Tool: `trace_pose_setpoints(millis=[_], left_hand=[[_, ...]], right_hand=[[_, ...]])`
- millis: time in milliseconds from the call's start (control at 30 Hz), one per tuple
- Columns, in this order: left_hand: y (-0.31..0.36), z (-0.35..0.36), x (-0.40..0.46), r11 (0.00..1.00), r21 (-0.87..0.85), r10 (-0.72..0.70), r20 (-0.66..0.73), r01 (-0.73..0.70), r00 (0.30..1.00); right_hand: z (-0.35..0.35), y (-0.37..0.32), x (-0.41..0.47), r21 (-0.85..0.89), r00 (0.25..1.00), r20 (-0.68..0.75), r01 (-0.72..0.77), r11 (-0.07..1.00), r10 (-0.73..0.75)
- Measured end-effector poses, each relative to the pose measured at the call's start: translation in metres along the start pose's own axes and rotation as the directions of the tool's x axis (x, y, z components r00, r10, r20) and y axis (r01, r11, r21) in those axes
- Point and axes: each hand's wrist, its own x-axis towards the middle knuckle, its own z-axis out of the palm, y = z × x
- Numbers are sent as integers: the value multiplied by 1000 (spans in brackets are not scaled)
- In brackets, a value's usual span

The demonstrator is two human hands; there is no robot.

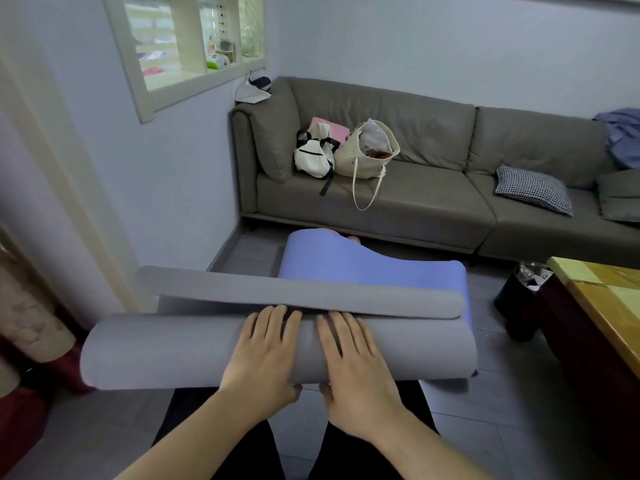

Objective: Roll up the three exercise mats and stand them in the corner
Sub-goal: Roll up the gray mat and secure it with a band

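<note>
Left hand, right hand flat, fingers straight, pressing grey mat roll; blue mat, sofa beyond.

Pale blue walls; grey sofa against them; grey tiled floor; cream-framed window left.

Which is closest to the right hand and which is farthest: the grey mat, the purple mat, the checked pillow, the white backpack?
From the right hand:
1. Grey mat, right under the palm.
2. Purple mat, just beyond on the floor.
3. Checked pillow and white backpack, both up on the sofa, pillow to the right, backpack to the left; too close to call.
</note>
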Motion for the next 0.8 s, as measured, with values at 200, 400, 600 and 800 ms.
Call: trace_pose_setpoints(millis=[200,400,600,800], left_hand=[[-4,15,0,999,34,5,-36,-4,999],[-12,-7,20,1000,-20,13,78,-11,997],[9,2,4,981,189,-73,100,53,992],[4,9,1,986,157,-73,76,60,994]], right_hand=[[-9,-2,21,9,999,28,-33,999,32],[6,-8,6,-92,994,-24,-108,990,106],[6,-6,33,-230,986,2,-161,960,166],[-5,4,41,-216,997,-24,-78,973,74]])
